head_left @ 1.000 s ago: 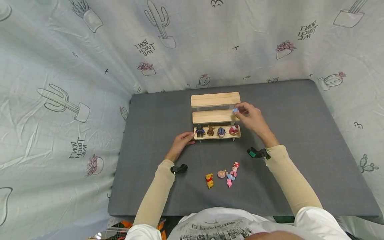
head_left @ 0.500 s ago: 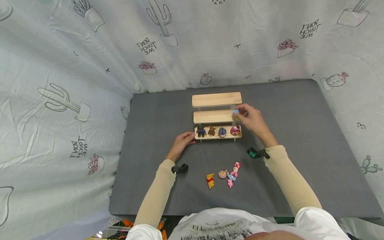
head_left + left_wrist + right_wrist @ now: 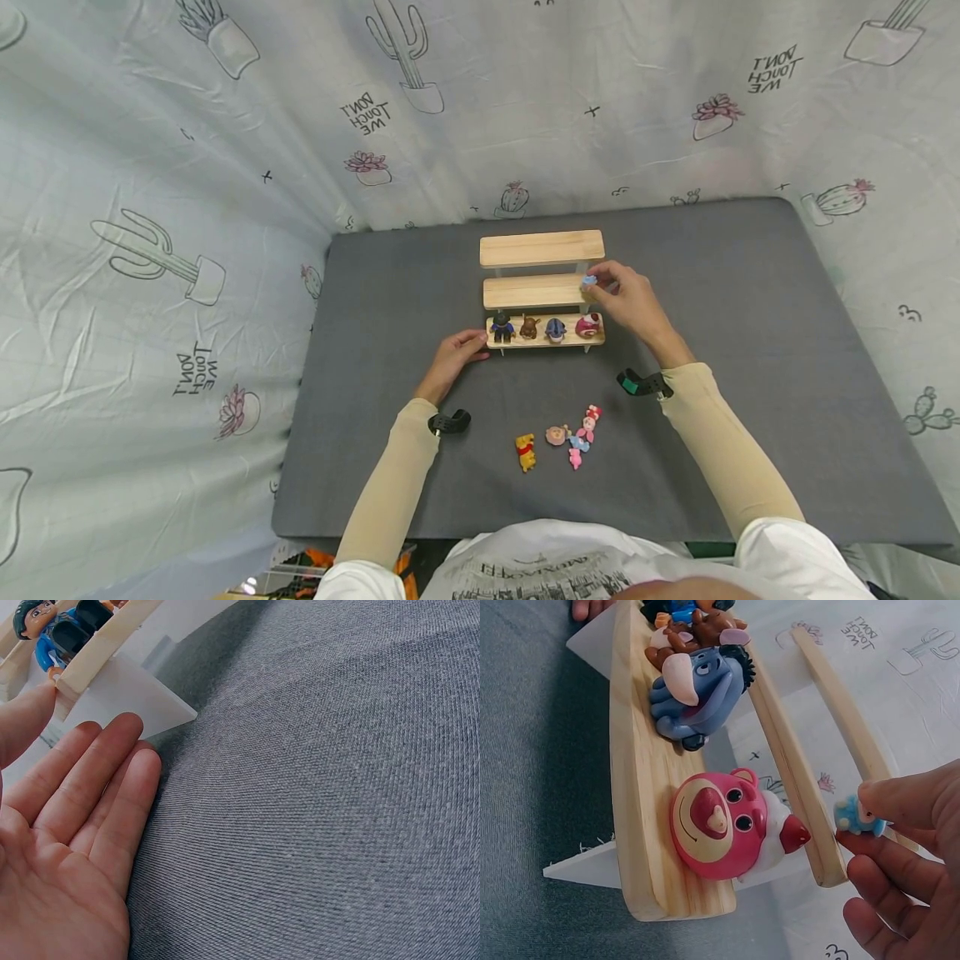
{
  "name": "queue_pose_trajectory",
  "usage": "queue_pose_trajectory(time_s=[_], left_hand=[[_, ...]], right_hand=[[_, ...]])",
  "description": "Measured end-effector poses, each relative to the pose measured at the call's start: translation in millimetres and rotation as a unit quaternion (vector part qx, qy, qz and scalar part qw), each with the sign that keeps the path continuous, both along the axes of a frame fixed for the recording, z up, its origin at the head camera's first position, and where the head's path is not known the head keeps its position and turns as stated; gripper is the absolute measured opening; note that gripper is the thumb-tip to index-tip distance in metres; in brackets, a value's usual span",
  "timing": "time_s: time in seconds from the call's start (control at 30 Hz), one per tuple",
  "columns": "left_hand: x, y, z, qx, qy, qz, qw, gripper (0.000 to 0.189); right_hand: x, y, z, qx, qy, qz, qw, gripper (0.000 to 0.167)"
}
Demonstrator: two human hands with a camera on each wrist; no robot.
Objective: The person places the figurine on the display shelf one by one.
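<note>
My right hand (image 3: 633,304) pinches a small light-blue figurine (image 3: 851,814) between thumb and fingers, at the right end of the wooden middle shelf (image 3: 528,292). Whether the figurine touches the wood I cannot tell. At the left end of the bottom shelf (image 3: 540,342), my left hand (image 3: 453,358) has its thumb against the wooden edge, its other fingers extended beside the white leg (image 3: 135,697). Along that shelf sit a toy person in blue (image 3: 71,630), a brown figure (image 3: 529,327), a blue-grey donkey (image 3: 705,697) and a pink bear head (image 3: 720,825).
The top shelf (image 3: 540,248) rises behind. On the grey table (image 3: 712,292), nearer the body, lie a yellow bear figurine (image 3: 526,452), a round beige-faced figurine (image 3: 557,435) and several small pink and blue figurines (image 3: 587,425). A printed curtain (image 3: 480,108) hangs behind the table.
My right hand has lowered slightly with the light-blue figurine at the middle shelf's right end. The left hand stays by the bottom shelf. The whole view has shifted a little.
</note>
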State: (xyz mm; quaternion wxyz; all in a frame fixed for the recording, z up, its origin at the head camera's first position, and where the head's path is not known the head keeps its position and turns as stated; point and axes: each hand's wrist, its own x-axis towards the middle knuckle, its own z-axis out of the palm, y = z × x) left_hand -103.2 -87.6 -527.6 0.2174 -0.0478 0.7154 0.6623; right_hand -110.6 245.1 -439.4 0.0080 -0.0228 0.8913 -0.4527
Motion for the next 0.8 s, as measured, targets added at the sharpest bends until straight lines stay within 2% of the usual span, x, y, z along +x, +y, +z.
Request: queue_pose_trajectory(time_s=[0.2,0.8], left_hand=[[0.4,0.7,0.2,-0.003,-0.001,-0.001,1.0000,0.036],[1.2,0.9,4.3,0.000,-0.001,-0.002,1.0000,0.036]], right_hand=[[-0.9,0.1,-0.9,0.016,0.002,0.010,0.9998,0.031],[0.5,1.6,-3.3,0.005,-0.008,0.031,0.9995,0.037]])
